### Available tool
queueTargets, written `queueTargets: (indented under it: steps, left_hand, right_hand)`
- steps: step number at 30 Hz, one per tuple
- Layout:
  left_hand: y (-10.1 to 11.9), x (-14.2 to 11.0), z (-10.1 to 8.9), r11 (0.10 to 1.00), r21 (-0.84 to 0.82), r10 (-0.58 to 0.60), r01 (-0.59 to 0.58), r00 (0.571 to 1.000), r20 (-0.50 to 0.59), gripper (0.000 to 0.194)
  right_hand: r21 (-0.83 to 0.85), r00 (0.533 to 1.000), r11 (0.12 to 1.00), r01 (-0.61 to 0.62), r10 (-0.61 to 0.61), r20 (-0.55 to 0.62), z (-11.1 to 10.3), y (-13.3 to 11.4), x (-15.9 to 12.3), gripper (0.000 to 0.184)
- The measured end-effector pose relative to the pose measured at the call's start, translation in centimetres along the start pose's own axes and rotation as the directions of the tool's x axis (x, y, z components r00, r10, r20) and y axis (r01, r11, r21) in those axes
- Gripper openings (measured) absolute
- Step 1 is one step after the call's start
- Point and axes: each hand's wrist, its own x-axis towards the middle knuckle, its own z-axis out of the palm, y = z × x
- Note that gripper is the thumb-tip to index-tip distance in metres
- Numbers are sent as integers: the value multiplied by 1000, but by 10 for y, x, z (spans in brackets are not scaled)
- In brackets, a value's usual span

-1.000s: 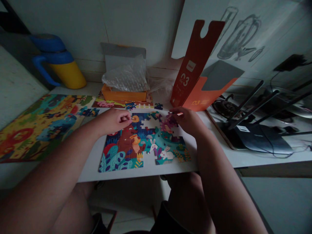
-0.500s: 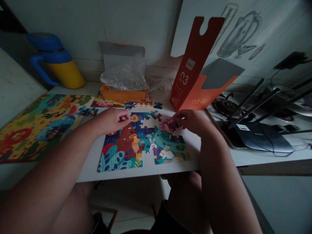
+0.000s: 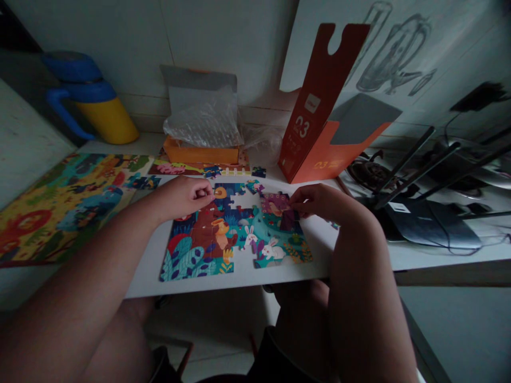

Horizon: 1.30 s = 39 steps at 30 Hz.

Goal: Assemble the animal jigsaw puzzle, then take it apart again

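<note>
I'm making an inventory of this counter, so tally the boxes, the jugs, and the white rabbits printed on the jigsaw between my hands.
Orange cardboard boxes: 2
Blue-and-yellow handled jug: 1
White printed rabbits on the multicoloured, partly filled jigsaw: 2
Total: 5

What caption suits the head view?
Left hand and right hand at opposite sides of an incomplete jigsaw puzzle with white rabbits.

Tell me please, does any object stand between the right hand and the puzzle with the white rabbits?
Nothing visible stands in the way: the right hand is at the right edge of the puzzle. The orange box stands farther back, toward the wall, not between them.
</note>
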Motion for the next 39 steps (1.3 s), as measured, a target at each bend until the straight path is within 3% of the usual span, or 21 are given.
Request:
queueTargets:
  steps: [10,25,28,31,34,39]
  left_hand:
    - [-3,0,1,1000,-21,7,-7,1000,12,20]
    - [-2,0,0,1000,0,5,-5,1000,-5,19]
    - [0,0,0,1000,1,1,-1,1000,-4,19]
    - [2,0,-1,1000,-16,-5,5,1000,-1,19]
    - [3,0,-1,1000,-24,2,-2,1000,3,19]
    - [0,0,1,1000,-14,20,-20,1000,1,19]
  right_hand:
    - [-120,999,992,50,-48,22,1,1,0,31]
    - [-190,998,980,53,-44,50,6,-8,-2,38]
    - [-263,995,961,90,-100,-22,7,-12,-1,34]
    - [-311,961,941,136,-201,-188,12,-21,0,23]
    - [-332,900,924,191,-299,-317,22,-31,5,20]
    - [-357,830,874,329,-448,-332,45,-47,17,13]
